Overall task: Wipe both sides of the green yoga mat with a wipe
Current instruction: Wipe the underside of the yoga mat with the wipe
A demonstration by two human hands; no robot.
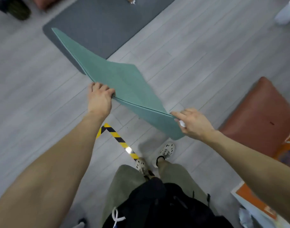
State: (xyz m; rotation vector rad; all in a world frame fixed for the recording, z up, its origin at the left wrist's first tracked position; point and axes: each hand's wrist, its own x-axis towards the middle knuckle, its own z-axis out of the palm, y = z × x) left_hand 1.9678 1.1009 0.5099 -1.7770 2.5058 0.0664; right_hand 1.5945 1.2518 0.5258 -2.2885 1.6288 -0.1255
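Two-handed, holding folded green mat [118,79] up over floor [190,55], gripping edge in left hand [99,97], pinching edge and wipe [182,123] in right hand [192,124].

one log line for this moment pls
left hand: grips green yoga mat edge | right hand: pinches mat corner, wipe in same hand | mat: lifted, far end over grey mat

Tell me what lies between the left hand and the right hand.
Head view: the folded edge of the green yoga mat runs from the left hand to the right hand, both holding it, above striped floor tape.
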